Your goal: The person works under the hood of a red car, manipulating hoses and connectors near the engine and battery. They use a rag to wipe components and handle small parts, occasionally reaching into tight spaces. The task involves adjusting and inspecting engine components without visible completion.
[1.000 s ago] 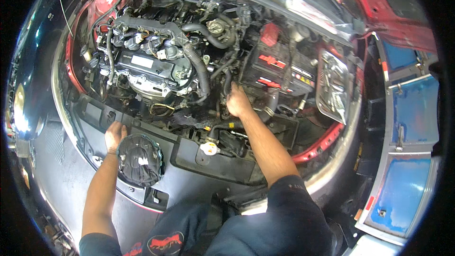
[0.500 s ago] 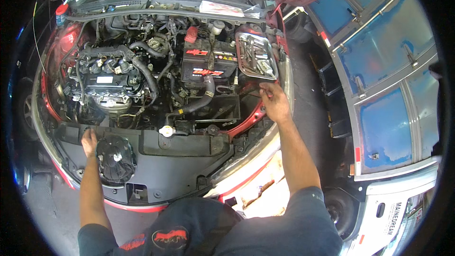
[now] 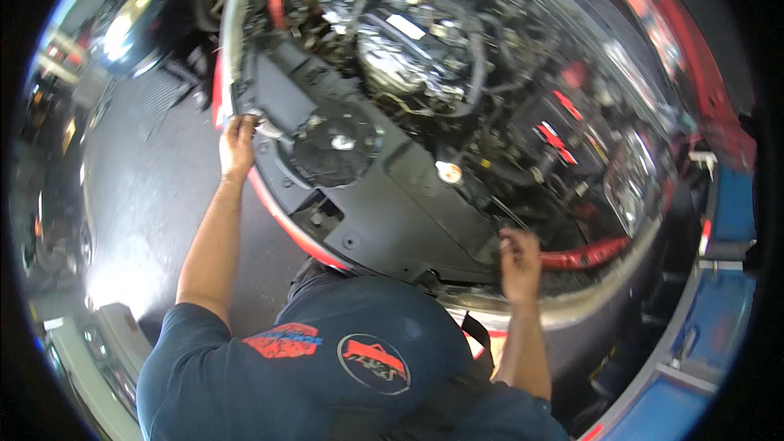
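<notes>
Across the front of the car (image 3: 425,73) lies a dark panel (image 3: 400,204); my left hand (image 3: 236,149) is at its edge, grip unclear. Near its other end, my right hand (image 3: 520,263) seems loosely curled, though blur hides whether it holds anything.

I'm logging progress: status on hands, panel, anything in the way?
Left hand at front edge of panel. Right hand near its right end. Both grips unclear. Possible obstacle: round black thing on panel, nearer left hand.

Dark grey panel (image 3: 408,206), red metalwork (image 3: 585,255)
</notes>
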`<state>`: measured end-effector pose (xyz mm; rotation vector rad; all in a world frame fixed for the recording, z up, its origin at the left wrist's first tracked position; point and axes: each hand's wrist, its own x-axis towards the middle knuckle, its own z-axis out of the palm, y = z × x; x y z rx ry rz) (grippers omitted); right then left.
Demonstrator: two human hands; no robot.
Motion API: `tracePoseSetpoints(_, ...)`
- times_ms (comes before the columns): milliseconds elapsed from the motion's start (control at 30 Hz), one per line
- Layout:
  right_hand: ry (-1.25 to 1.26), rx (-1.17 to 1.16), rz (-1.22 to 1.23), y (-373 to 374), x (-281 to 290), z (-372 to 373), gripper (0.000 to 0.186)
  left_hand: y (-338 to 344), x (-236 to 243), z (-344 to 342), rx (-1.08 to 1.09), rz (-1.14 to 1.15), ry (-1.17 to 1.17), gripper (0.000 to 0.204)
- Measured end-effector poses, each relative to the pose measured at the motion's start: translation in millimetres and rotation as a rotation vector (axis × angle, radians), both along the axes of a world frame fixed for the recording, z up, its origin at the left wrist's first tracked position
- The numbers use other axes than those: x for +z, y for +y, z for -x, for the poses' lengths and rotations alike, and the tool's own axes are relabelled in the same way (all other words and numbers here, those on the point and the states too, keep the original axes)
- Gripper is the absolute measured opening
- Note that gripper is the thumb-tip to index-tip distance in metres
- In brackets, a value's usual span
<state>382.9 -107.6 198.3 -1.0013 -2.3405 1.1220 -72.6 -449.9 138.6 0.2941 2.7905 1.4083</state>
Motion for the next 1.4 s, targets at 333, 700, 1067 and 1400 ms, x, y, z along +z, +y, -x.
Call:
tracePoseSetpoints(333,-0.002,0.369,0.011,-92.8,-9.3,47.5,0.028,35.3,-4.3,0.4,0.038,0.526,-0.280,0.078)
tracePoseSetpoints(700,0.050,0.019,0.381,-158.1,3.4,-0.2,0.037,22.9,-76.7,60.1,0.418,0.259,-0.041,0.089)
tracePoseSetpoints(1067,0.210,0.098,0.384,-141.5,36.4,52.4,0.041,74.2,86.2,-24.7,-0.172,-0.788,-0.688,0.027)
tracePoseSetpoints(1400,0.230,-0.230,0.816,7.7,62.1,77.9,0.034,293.7,62.5,-186.7,-0.746,-0.476,-1.296,0.023)
